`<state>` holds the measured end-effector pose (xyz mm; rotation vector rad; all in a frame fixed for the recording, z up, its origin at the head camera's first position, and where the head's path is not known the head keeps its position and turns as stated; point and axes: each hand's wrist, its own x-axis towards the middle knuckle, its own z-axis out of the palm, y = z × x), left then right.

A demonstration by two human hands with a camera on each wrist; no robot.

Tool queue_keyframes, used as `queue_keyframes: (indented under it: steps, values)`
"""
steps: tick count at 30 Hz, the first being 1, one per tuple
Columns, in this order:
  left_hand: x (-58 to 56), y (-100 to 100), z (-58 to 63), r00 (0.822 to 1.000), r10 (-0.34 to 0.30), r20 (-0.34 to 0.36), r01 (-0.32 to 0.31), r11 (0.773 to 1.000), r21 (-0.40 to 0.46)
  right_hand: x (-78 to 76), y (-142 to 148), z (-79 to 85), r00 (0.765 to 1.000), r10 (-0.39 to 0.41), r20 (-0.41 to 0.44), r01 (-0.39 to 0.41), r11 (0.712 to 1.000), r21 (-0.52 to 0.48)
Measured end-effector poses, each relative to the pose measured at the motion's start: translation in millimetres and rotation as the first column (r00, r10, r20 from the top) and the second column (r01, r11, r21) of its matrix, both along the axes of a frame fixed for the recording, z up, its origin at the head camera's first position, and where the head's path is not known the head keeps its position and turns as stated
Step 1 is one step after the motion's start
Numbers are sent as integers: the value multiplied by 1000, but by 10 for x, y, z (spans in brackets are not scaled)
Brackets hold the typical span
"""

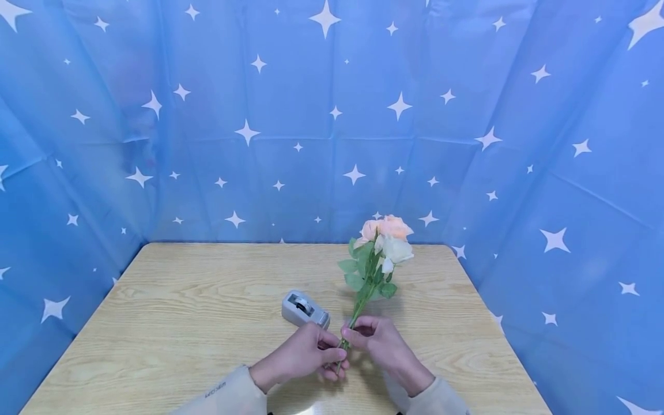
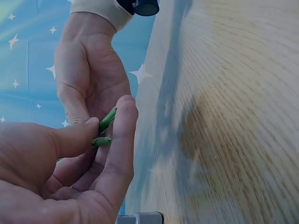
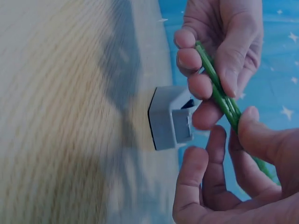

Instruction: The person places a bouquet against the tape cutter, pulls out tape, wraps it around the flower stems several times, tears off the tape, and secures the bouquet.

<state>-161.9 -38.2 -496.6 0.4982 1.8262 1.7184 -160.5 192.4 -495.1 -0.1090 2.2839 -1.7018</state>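
A small bunch of roses, two peach ones and a white rose (image 1: 397, 249) with green leaves (image 1: 365, 259), is held up over the table, leaning to the right. My left hand (image 1: 306, 353) pinches the green stems (image 3: 225, 105) near their lower ends between thumb and fingers. Just above it, my right hand (image 1: 385, 346) grips the same stems with thumb and fingertips. In the left wrist view two cut stem ends (image 2: 102, 141) poke out beside the left thumb. The flower heads lie outside both wrist views.
A grey tape dispenser (image 1: 305, 309) stands on the wooden table (image 1: 207, 300), just beyond my left hand. Blue curtains (image 1: 290, 104) with white stars hang behind the table and along both sides.
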Motion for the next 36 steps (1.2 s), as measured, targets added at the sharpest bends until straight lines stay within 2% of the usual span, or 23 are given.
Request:
queue_keyframes:
  steps: [8, 12, 19, 22, 25, 28, 31, 36]
  values:
    - [-5, 26, 6, 997, 16, -73, -18, 999, -32, -9, 9, 20, 999, 4, -44, -3, 999, 41]
    - [3, 30, 13, 990, 27, -137, -38, 996, -82, -10, -1, 50, 998, -37, -58, 41, 996, 76]
    - [12, 43, 15, 954, 17, -299, -71, 983, -170, -63, -14, 41, 990, -113, -88, 121, 989, 83]
    - [14, 40, 2, 944, 19, -331, -87, 978, -191, -70, -5, 20, 989, -126, -74, 131, 989, 63]
    - [12, 29, -12, 951, 24, -309, -85, 979, -185, -71, 6, 2, 989, -137, -59, 139, 990, 39]
    - [-11, 4, -24, 971, 24, -236, -63, 986, -156, -79, 9, -6, 988, -143, -52, 145, 989, 25]
    - [-53, -37, -28, 988, -1, -155, -17, 993, -116, -85, 12, -13, 989, -141, -45, 142, 990, 16]
    - [-97, -93, -25, 999, -26, -38, 25, 999, -41, -84, 24, -19, 993, -120, -18, 120, 993, -14]
